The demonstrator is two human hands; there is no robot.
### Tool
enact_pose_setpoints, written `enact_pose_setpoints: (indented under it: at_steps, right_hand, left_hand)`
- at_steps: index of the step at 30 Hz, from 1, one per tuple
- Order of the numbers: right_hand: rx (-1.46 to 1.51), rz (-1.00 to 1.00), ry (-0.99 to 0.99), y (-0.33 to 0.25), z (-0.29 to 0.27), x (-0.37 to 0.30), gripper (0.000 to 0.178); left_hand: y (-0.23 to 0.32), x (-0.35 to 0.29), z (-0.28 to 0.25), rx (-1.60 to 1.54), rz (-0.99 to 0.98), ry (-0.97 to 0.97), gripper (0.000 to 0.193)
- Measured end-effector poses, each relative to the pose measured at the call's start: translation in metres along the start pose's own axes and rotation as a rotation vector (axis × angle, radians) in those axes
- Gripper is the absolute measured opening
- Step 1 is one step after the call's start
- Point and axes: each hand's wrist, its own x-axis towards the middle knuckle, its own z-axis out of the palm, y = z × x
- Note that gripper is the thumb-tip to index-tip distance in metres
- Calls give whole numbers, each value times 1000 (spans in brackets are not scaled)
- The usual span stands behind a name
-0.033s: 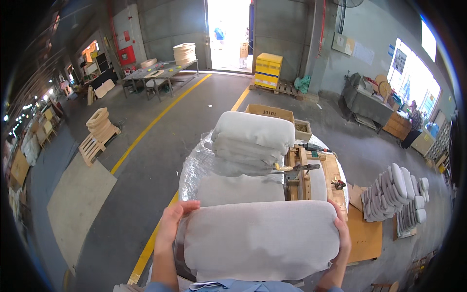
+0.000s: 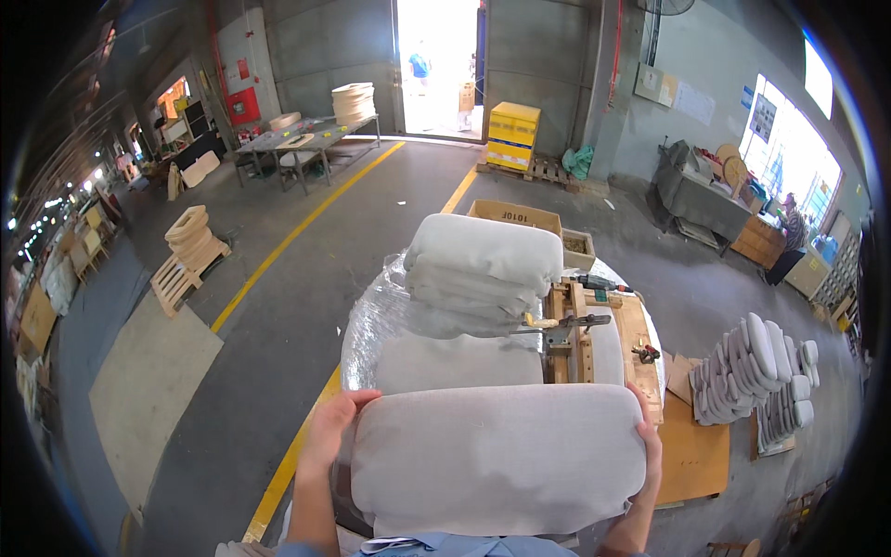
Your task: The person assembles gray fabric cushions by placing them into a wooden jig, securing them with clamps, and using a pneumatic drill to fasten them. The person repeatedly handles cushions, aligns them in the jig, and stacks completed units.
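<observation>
A grey upholstered cushion (image 2: 497, 464) is held upright close to my body, its broad face toward me. My left hand (image 2: 332, 429) grips its left edge, with the thumb near the upper corner. On the opposite edge my right hand (image 2: 650, 441) is closed, fingers along the upper right corner and side. Beyond it is a stack of similar grey cushions (image 2: 484, 249) on a work surface covered in clear plastic wrap (image 2: 371, 320). Beside the stack stands a wooden jig (image 2: 583, 339) with a metal clamp (image 2: 575, 322); a power screwdriver (image 2: 594, 282) lies behind.
Piles of grey cushions (image 2: 747, 371) stand at the right by a brown board (image 2: 696, 459). Behind the work surface is a cardboard box (image 2: 515, 213). A wooden pallet (image 2: 176, 283) with stacked wooden frames (image 2: 188, 232) sits at the left. Yellow lines (image 2: 278, 274) run along the floor.
</observation>
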Motion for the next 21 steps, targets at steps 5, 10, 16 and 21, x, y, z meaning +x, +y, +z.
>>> enact_pose_setpoints:
  at_steps: [5,10,16,21]
  right_hand:
    - [166,-8,-18,28,-15,13,102]
    - [166,47,11,-6,29,-10,106]
    - [46,133,26,22,20,-33,106]
    - [155,225,28,52,-18,-40,93]
  left_hand:
    - [-26,-17,7,-52,97,192,69]
    - [-23,-10,-4,-248,73,135,74]
    - [-14,-10,-5,-351,45,171,75]
    - [-40,-8,-22,-482,84,139,68]
